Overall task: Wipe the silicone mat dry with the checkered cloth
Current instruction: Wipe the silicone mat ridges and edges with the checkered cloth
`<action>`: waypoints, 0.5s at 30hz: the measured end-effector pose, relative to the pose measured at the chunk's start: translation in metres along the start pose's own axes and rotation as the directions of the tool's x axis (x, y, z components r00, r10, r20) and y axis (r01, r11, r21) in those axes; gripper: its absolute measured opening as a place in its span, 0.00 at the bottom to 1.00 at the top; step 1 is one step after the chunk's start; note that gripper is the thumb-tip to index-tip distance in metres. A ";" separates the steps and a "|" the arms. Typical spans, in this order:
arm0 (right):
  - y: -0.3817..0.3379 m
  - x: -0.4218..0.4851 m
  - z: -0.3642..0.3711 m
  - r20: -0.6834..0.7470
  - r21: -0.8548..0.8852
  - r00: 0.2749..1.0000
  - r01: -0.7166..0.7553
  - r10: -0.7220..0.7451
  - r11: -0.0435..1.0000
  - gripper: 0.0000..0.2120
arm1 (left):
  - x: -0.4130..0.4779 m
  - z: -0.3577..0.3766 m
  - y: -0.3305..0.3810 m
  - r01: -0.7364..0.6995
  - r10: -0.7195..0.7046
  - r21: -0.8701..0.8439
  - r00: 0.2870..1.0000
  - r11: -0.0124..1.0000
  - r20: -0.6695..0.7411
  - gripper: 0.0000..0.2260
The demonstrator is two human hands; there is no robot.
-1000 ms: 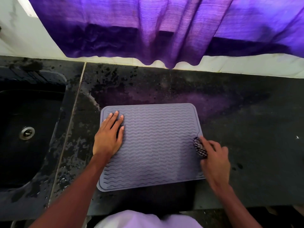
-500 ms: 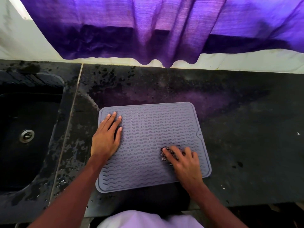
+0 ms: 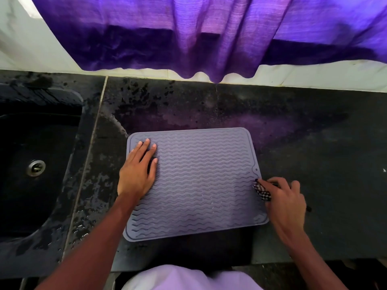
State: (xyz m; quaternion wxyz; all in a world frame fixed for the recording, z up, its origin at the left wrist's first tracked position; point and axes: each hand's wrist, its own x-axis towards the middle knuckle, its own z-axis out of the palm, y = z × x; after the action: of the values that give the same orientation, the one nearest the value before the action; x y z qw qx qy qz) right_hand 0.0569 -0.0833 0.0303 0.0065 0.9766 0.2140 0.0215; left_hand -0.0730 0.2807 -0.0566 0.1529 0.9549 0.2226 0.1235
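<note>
Grey silicone mat (image 3: 199, 181) takes the left hand (image 3: 137, 172), fingers (image 3: 146, 148) straight, near its left edge, while the right hand (image 3: 282, 198) grips the checkered cloth (image 3: 262, 192) at its right edge.

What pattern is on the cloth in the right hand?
A black-and-white check, seen in the head view on the cloth bunched in the right hand.

No text to read.
The silicone mat (image 3: 201, 181) carries only wavy ridges, and the checkered cloth (image 3: 261, 192) at its right edge only its check pattern. The counter (image 3: 314, 164), sink (image 3: 41, 105) and purple curtain (image 3: 188, 38) show no legible letters, numbers or labels.
</note>
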 end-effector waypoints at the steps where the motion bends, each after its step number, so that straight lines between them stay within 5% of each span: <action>1: -0.006 -0.001 -0.005 -0.010 0.063 1.000 -0.006 0.007 0.998 0.29 | 0.000 0.000 0.001 0.005 -0.005 -0.001 1.000 1.000 0.003 0.22; 6: -0.072 -0.008 0.003 -0.069 0.189 0.976 0.217 -0.208 0.958 0.29 | 0.000 0.000 0.001 0.009 -0.009 0.001 1.000 1.000 0.011 0.23; 15: -0.044 -0.001 0.033 -0.111 -0.134 0.888 0.432 -0.447 0.892 0.18 | -0.001 -0.001 0.000 -0.013 0.013 -0.009 1.000 1.000 -0.010 0.22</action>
State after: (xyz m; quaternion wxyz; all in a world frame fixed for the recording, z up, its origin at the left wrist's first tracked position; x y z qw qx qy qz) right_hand 0.0390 -0.0437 -0.0039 0.0478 0.8971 0.4281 0.0984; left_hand -0.0739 0.2805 -0.0563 0.1552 0.9550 0.2167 0.1299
